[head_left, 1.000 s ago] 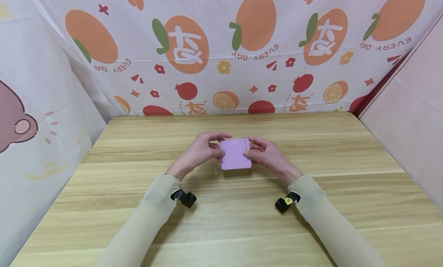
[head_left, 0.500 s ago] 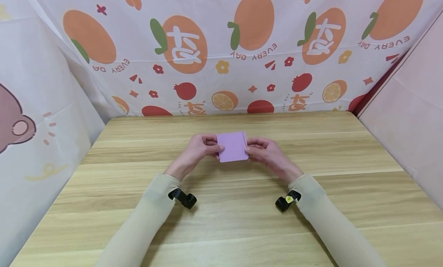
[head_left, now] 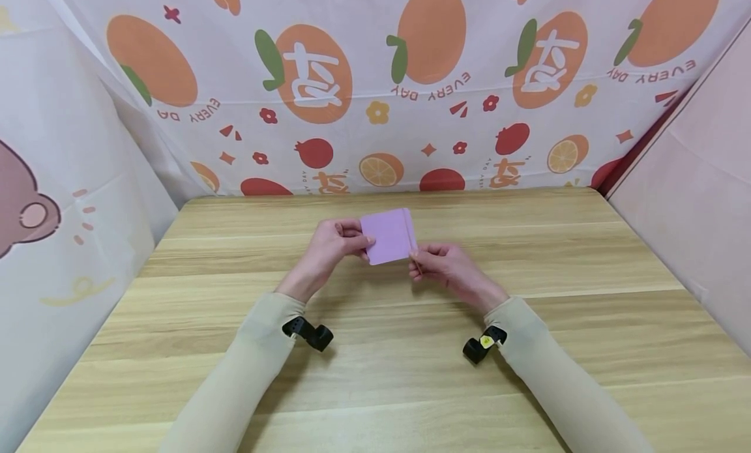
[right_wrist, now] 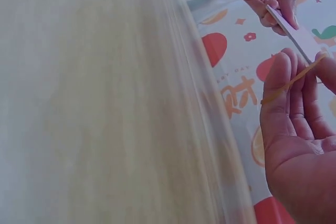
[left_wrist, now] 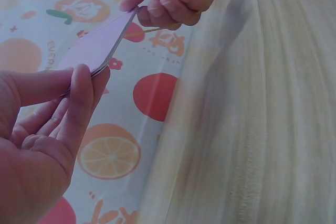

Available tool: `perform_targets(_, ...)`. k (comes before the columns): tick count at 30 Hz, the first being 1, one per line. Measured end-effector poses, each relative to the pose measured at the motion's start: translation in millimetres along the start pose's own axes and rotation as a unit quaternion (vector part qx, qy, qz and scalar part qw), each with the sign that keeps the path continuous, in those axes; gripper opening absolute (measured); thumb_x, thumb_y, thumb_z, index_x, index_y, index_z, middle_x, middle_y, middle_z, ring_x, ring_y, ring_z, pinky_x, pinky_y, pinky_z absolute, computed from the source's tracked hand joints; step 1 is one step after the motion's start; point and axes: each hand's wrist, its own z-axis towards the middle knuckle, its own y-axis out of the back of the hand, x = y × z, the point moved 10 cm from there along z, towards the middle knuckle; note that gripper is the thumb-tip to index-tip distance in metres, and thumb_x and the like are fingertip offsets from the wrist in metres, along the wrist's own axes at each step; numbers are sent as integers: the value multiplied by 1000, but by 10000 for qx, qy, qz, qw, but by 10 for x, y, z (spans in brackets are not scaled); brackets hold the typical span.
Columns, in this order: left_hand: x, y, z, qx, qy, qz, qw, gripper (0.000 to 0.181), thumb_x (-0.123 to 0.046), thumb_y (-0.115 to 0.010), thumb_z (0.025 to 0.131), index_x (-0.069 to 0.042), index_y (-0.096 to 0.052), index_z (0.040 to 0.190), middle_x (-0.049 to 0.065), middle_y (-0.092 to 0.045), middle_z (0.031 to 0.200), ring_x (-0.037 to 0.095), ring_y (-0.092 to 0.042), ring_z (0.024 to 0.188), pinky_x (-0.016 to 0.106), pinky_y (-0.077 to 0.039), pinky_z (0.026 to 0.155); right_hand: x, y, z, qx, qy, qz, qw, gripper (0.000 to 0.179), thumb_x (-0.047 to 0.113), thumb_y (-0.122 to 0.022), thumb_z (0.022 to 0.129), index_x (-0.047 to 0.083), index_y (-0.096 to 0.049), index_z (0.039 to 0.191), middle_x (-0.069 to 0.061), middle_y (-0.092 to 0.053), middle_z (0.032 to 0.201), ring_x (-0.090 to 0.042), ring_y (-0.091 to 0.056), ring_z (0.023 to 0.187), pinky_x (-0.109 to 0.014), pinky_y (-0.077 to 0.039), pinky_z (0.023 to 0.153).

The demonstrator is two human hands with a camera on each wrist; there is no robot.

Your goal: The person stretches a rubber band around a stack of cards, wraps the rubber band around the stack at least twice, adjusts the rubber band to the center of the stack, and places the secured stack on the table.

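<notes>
A thin, square purple notebook [head_left: 385,236] is held tilted above the table. My left hand [head_left: 327,246] pinches its left edge, thumb on the front cover and fingers behind. At the notebook's lower right corner, my right hand [head_left: 447,268] holds a yellow-orange rubber band [right_wrist: 292,83], pulled out from the notebook across the fingers. Two strands of the band show between the notebook and the right fingers in the left wrist view. The notebook's back is hidden in the head view.
The wooden table [head_left: 375,388] spreads beneath both hands. A fruit-print cloth [head_left: 375,114] hangs behind its far edge, with pale cloths at the left and right sides. Black wrist cameras hang under both cuffs.
The notebook has moved away and slightly left, tilting, with my left hand. My right hand has slid from its right edge to the lower corner, drawing the rubber band out.
</notes>
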Motion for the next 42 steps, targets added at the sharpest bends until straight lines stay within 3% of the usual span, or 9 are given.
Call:
perform_targets(3, -16, 25, 1, -86, -14, 16, 10000, 12, 2, -68, 88, 9, -60, 92, 12, -67, 79, 15, -64, 66, 29, -58, 65, -43, -21, 1, 31, -117, -111, 9999, 41, 9, -60, 98, -27, -48, 114, -20, -64, 91, -19, -65, 78, -30, -57, 74)
perform_targets(8, -23, 55, 4, -198, 33, -7, 9998, 13, 2, -68, 88, 9, -60, 94, 12, -68, 79, 15, -64, 66, 29, -58, 66, -86, -99, -2, 241, -204, -493, 9983, 30, 10, -58, 100, -19, -58, 107, -30, -62, 103, -22, -66, 87, -32, -58, 80)
perform_targets(18, 53, 168, 24, -591, 316, -545, 9963, 13, 2, -67, 89, 10, -61, 97, 9, -67, 79, 14, -63, 65, 27, -57, 64, -24, -289, -51, 853, 261, -1490, 9848, 18, -3, -52, 99, -12, -63, 111, -30, -64, 109, -26, -67, 97, -43, -55, 90)
perform_targets(24, 118, 223, 26, -852, 647, -1491, 9830, 4, 4, -65, 89, 5, -65, 93, 9, -66, 82, 14, -63, 64, 25, -57, 65, -4, -265, -61, 665, 233, -1227, 9899, 29, 2, -60, 97, -15, -61, 120, -33, -62, 115, -23, -69, 96, -45, -53, 92)
perform_targets(28, 156, 232, 3, -983, 922, -2029, 9699, 5, 7, -64, 89, 3, -66, 89, 10, -67, 84, 13, -65, 64, 22, -57, 62, 74, -257, -68, 506, 588, -1118, 9907, 35, 8, -63, 97, -16, -59, 122, -37, -58, 118, -23, -69, 95, -42, -54, 91)
perform_targets(33, 215, 206, -21, -1009, 1194, -2411, 9578, 8, 10, -62, 90, 3, -65, 87, 11, -66, 84, 13, -67, 65, 22, -58, 63, 167, -321, -92, 616, 1178, -1472, 9801, 36, 16, -57, 101, -1, -59, 132, -33, -62, 113, -30, -67, 96, -39, -55, 89)
perform_targets(36, 220, 203, -22, -1047, 1174, -2438, 9570, 9, 10, -61, 90, 3, -65, 88, 11, -65, 84, 14, -67, 64, 21, -58, 63, 193, -393, -104, 797, 1342, -1498, 9763, 45, 15, -51, 103, 17, -46, 148, -30, -60, 117, -35, -66, 96, -43, -55, 88)
perform_targets(39, 211, 207, -20, -1109, 1089, -2413, 9579, 10, 11, -61, 90, 3, -65, 86, 11, -65, 82, 14, -67, 63, 22, -58, 62, 183, -434, -109, 869, 1237, -1256, 9805, 57, 15, -48, 105, 35, -28, 155, -32, -54, 124, -39, -66, 95, -48, -55, 88)
perform_targets(42, 192, 215, -19, -1192, 982, -2349, 9597, 11, 12, -61, 89, 3, -65, 84, 11, -66, 80, 14, -67, 62, 22, -58, 61, 156, -449, -113, 867, 1059, -828, 9871, 58, 21, -42, 107, 40, -19, 156, -37, -49, 128, -37, -67, 93, -51, -53, 88)
